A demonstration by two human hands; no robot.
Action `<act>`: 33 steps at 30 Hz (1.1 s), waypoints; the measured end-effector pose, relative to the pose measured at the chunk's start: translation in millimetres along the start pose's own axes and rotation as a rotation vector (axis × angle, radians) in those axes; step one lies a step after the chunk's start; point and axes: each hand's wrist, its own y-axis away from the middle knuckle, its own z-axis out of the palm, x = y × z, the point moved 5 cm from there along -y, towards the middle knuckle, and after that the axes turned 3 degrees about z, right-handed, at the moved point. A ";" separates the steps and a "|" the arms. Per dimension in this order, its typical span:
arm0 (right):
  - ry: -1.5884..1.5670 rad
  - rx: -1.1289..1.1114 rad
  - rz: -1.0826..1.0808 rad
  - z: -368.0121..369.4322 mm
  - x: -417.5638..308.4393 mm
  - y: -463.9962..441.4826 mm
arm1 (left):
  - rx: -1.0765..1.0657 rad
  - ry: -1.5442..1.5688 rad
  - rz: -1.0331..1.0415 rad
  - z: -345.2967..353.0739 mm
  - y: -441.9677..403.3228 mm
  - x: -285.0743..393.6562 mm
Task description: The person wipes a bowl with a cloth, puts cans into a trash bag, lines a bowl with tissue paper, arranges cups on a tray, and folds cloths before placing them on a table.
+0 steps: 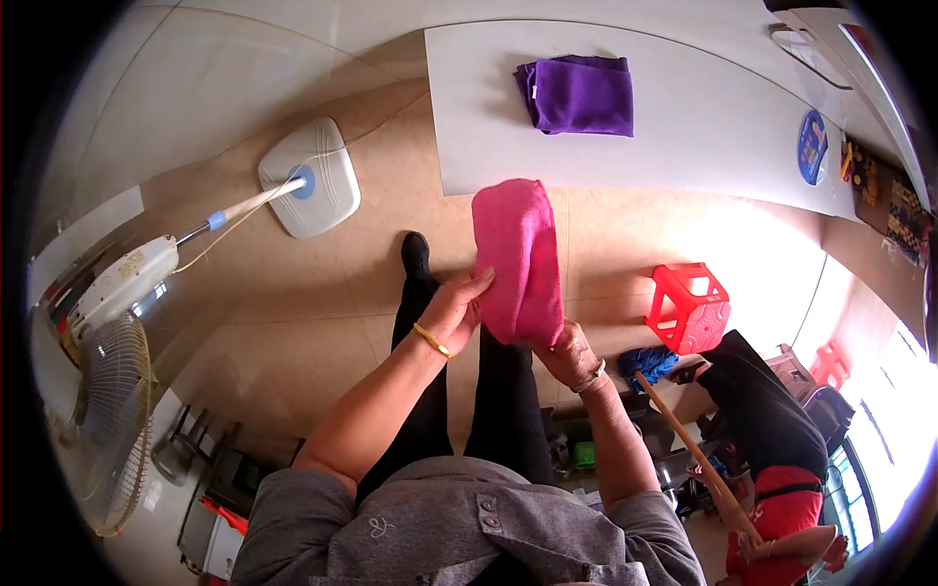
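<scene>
A pink towel [516, 259], partly folded, hangs in front of me between my two hands. My left hand [459, 305] grips its left edge, thumb over the cloth, with a gold bangle at the wrist. At the lower right corner my right hand [569, 354] has its fingers closed on the same towel; a bracelet circles that wrist. Beyond the pink cloth, a folded purple towel [584, 96] lies on the white table [479, 117].
A standing fan [112, 391] with a pale base [322, 200] is on my left. At right are a red plastic stool [692, 308] and a person [782, 488] in red and black holding a mop handle [699, 459]. A blue mop head [650, 364] touches the floor.
</scene>
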 end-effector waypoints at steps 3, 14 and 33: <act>-0.026 0.064 0.024 2.8 -5.8 -5.5 | 0.019 -0.334 0.390 4.1 -5.7 24.6; -0.686 0.405 0.059 -43.9 -2.6 -74.0 | 0.254 -1.381 0.998 81.0 -42.3 117.3; 0.457 0.742 0.319 -248.5 90.5 -194.7 | 0.238 -1.135 0.859 -8.1 -68.7 92.6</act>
